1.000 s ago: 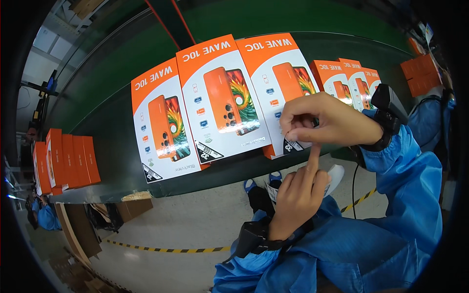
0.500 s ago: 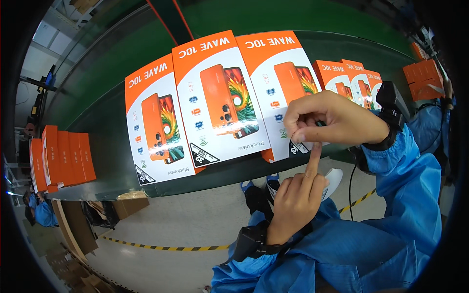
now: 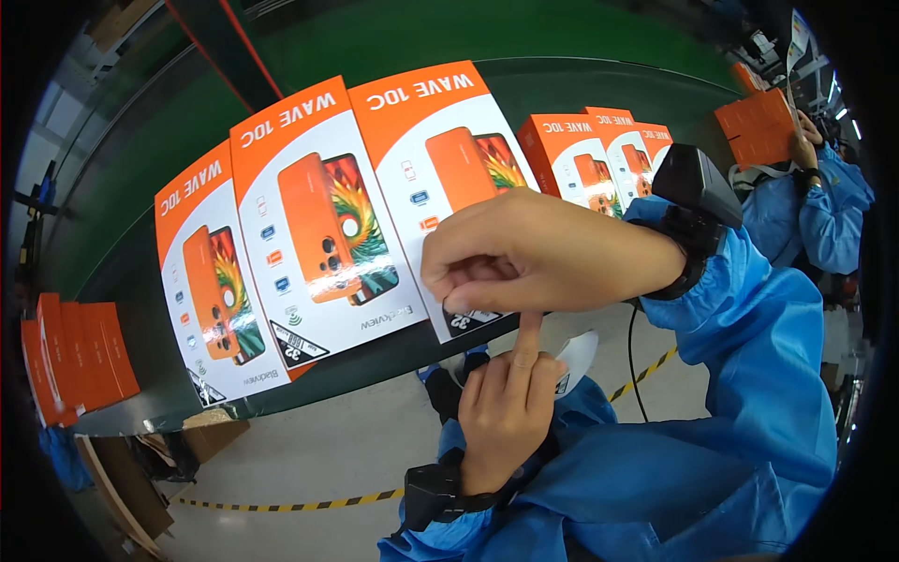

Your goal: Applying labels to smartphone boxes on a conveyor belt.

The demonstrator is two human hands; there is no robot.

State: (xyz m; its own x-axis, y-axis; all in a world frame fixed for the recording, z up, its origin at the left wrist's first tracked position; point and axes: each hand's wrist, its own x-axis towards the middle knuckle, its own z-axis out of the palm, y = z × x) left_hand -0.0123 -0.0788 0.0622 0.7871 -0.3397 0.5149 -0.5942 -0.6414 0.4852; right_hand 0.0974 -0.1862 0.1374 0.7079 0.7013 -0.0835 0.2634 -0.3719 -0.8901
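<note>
Three white and orange phone boxes lie overlapping on the green bench: a left box (image 3: 211, 281), a middle box (image 3: 323, 206) and a right box (image 3: 440, 159). Over the right box's near corner is my right hand (image 3: 552, 253), its fingers curled and thumb pinched at the edge of a black triangular sticker (image 3: 464, 320). Whether the sticker lies fully flat is hidden by the fingers. Just below, my left hand (image 3: 506, 412) points its index finger up towards that corner; its other fingers fold against a curved white label sheet (image 3: 578, 361).
Smaller phone boxes (image 3: 599, 169) stand farther right on the bench, and orange boxes (image 3: 89, 356) stand at the left end. A co-worker's hand (image 3: 803, 145) is beside an orange stack (image 3: 754, 126). A black cable (image 3: 634, 365) hangs near my right sleeve.
The view has swung right, so boxes and hands appear farther left. My right hand stays at the same box corner, now turned more knuckles-up. The co-worker shows more fully.
</note>
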